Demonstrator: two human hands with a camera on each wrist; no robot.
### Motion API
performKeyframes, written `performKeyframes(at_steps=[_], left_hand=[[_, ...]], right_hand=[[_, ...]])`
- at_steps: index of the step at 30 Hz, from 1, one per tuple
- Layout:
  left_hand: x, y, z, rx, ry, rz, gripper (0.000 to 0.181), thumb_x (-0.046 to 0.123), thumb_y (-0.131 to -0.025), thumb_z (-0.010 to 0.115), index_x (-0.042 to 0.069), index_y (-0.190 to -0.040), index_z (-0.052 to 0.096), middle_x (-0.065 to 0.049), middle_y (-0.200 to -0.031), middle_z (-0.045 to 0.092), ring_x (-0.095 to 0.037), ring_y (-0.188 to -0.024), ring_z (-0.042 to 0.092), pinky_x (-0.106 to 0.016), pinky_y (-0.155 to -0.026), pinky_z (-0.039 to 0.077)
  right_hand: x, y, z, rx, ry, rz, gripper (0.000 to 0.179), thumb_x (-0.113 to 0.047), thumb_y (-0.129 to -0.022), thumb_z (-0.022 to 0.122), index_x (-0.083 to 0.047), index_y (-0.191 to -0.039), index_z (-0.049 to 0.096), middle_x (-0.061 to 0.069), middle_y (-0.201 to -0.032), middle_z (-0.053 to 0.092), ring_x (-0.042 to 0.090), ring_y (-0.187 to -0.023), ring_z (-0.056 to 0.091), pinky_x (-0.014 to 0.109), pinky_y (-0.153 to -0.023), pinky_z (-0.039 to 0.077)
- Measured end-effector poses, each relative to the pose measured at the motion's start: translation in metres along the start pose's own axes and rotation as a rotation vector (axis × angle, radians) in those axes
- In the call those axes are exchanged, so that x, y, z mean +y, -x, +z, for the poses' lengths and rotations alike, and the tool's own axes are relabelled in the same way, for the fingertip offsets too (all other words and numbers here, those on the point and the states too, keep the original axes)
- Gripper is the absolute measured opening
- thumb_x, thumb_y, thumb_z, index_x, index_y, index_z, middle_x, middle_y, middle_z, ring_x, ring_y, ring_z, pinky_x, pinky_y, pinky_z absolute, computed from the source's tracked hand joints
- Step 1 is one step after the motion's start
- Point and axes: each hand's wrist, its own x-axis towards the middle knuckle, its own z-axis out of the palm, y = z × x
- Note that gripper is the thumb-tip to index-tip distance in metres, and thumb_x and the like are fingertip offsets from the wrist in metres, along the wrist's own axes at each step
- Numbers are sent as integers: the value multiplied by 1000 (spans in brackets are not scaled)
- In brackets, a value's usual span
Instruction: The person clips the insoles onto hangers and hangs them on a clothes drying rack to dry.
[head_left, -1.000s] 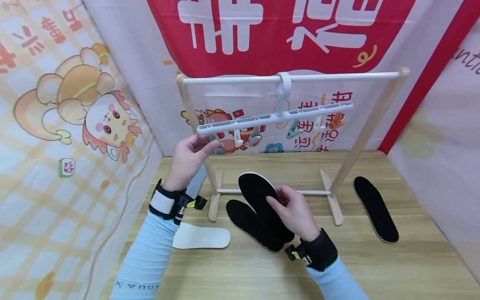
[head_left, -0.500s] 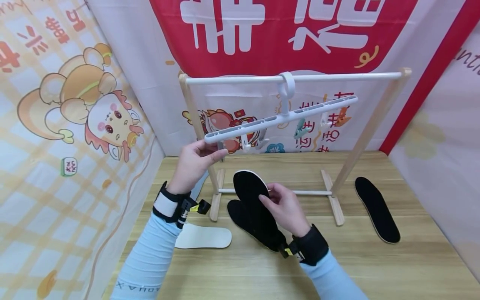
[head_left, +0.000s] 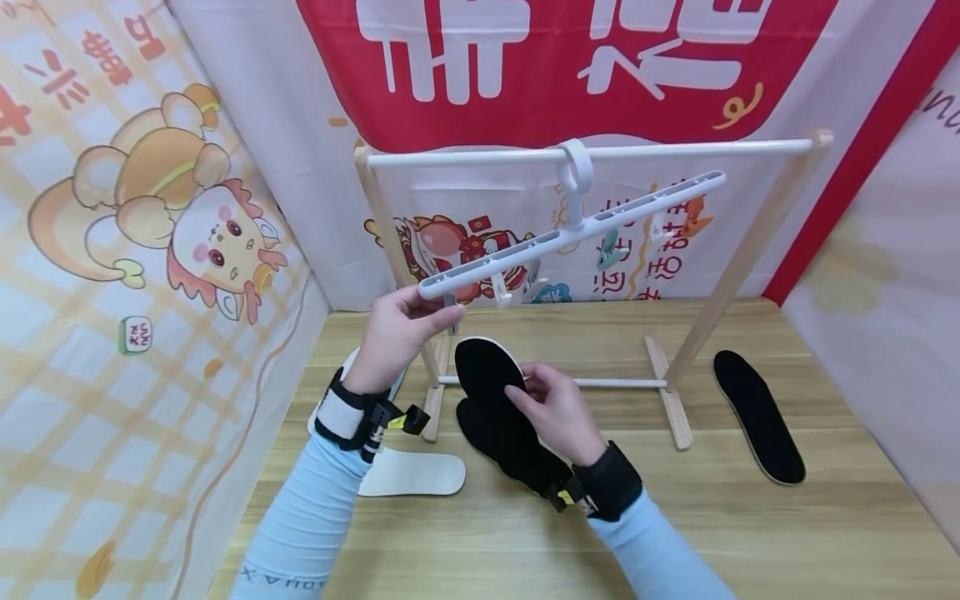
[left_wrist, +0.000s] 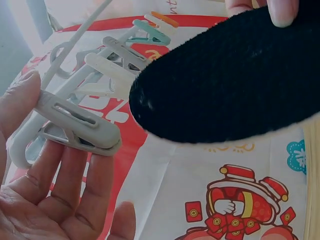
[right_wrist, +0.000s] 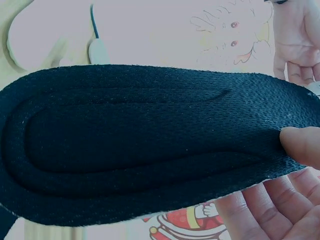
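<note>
My left hand (head_left: 397,340) is at the left end of a white clip hanger (head_left: 536,248). Its thumb and fingers pinch a grey clothespin-style clip (left_wrist: 80,125) hanging from the bar; the clip's jaws look closed in the left wrist view. My right hand (head_left: 558,414) grips a black insole (head_left: 483,373) along its edge, thumb on the dark face, fingers behind. The insole is tilted with its upper end below the clip, apart from it. Another black insole (head_left: 474,427) lies under it on the table, partly covered.
The hanger hooks over a wood-and-white rack (head_left: 675,150). More clips (left_wrist: 150,35), teal, orange and white, hang along its bar. A white insole (head_left: 420,473) lies front left on the table (head_left: 525,558), another black insole (head_left: 759,417) at right. A pale insole lies partly behind the left wrist.
The hanger's left end has swung nearer and slightly down with my left hand on its clip. My right hand has brought the black insole leftward, closer to that clip.
</note>
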Motion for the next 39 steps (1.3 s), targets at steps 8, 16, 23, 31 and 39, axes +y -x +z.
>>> performKeyframes(at_steps=[8,16,23,31,39], left_hand=[[0,-1,2,26,19,-2,41,37,-85,79,5,-110,73,-11,-101,69,-24,-91,58,-34,-84,52],[1,-3,3,43,41,-1,41,37,-84,80,4,-108,74,-10,-104,71,-23,-93,59,-34,-86,53],[3,-3,2,46,42,-5,40,33,-85,79,3,-110,74,-11,-104,70,-24,-91,58,-33,-84,54],[1,-4,3,43,56,7,39,31,-85,79,2,-110,74,-11,-104,70,-23,-92,59,-34,-87,54],[1,-4,2,33,53,5,39,33,-85,79,2,-110,74,-10,-107,71,-24,-94,60,-34,-88,53]], right_hand=[[5,-4,7,-15,-87,44,13,-7,-90,74,-2,-100,67,6,-81,71,13,-72,65,23,-67,53],[3,-6,7,-35,-163,72,14,-7,-91,72,-1,-102,66,8,-83,71,14,-73,65,23,-68,53],[-1,-9,8,-55,-182,87,15,-7,-92,71,2,-103,66,13,-87,71,16,-76,64,22,-69,52],[-41,-6,0,-75,-177,77,11,0,-92,68,7,-100,64,16,-84,69,13,-73,59,21,-69,49],[-47,-9,0,-78,-150,82,11,-1,-93,68,7,-99,64,15,-81,66,17,-71,57,22,-67,47]])
